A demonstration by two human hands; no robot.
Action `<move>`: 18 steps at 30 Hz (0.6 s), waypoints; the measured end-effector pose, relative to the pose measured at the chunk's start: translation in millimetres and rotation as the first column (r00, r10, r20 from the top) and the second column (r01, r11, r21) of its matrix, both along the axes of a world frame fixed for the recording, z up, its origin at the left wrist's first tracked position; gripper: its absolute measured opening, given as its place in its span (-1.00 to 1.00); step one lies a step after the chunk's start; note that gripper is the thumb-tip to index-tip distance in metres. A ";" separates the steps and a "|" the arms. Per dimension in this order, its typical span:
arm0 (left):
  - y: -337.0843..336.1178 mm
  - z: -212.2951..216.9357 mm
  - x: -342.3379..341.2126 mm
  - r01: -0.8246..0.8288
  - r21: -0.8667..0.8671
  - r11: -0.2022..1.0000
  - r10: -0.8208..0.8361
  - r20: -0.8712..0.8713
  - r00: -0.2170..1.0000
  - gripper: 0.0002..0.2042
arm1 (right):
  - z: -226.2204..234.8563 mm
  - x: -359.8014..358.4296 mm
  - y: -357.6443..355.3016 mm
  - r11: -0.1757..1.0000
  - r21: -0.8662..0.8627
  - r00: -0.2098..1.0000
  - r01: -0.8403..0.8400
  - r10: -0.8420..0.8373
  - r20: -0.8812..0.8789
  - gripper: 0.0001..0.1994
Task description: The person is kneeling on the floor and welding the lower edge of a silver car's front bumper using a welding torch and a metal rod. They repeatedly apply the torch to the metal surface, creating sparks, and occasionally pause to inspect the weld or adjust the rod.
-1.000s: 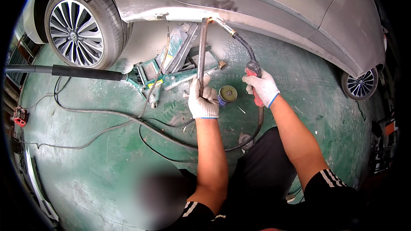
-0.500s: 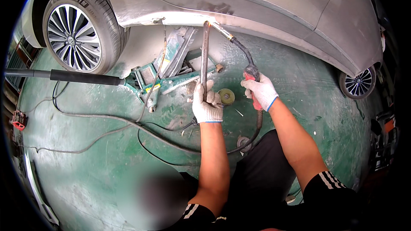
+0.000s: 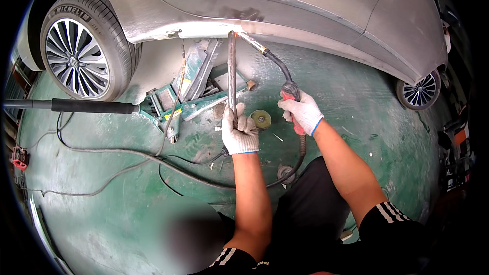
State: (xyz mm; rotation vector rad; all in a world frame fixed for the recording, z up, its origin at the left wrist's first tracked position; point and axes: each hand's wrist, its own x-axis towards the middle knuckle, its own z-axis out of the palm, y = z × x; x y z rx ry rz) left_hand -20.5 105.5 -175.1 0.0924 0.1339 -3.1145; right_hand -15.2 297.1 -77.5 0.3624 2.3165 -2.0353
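Left grip (image 3: 240, 133), gloved: clasping a metal bar (image 3: 232, 71) | right grip (image 3: 302, 112): clasping a red-handled torch (image 3: 290, 90) | both appear to meet at the car sill (image 3: 204, 31), twelve o'clock, orange-lit | looks like hot work; next move, I'd judge, wants steadiness

The car (image 3: 290, 2) sits lower and farther left in my view than a second ago, and my gloved left hand (image 3: 240, 132) now hides an edge of the round olive disc (image 3: 262, 119), previously uncovered.

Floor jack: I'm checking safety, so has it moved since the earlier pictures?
No: the floor jack keeps its place relative to the left-hand wheel; the view itself shifted.
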 end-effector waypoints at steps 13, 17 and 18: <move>-5.5 -1.2 3.6 0.006 -0.097 0.995 0.000 0.060 0.998 -0.77 | -9.1 1.4 -3.6 0.993 -0.114 1.000 -0.027 0.027 0.001 -0.63; -5.5 -14.3 -6.3 -0.070 -0.142 0.987 0.056 -0.094 0.994 -0.69 | -8.0 -7.1 -11.4 0.986 -0.163 1.000 -0.029 0.030 0.007 -0.63; 0.1 -7.4 -6.4 -0.047 -0.103 0.994 0.043 -0.039 0.998 -0.67 | -10.5 -8.4 -8.4 0.985 -0.166 0.999 -0.046 0.043 -0.023 -0.64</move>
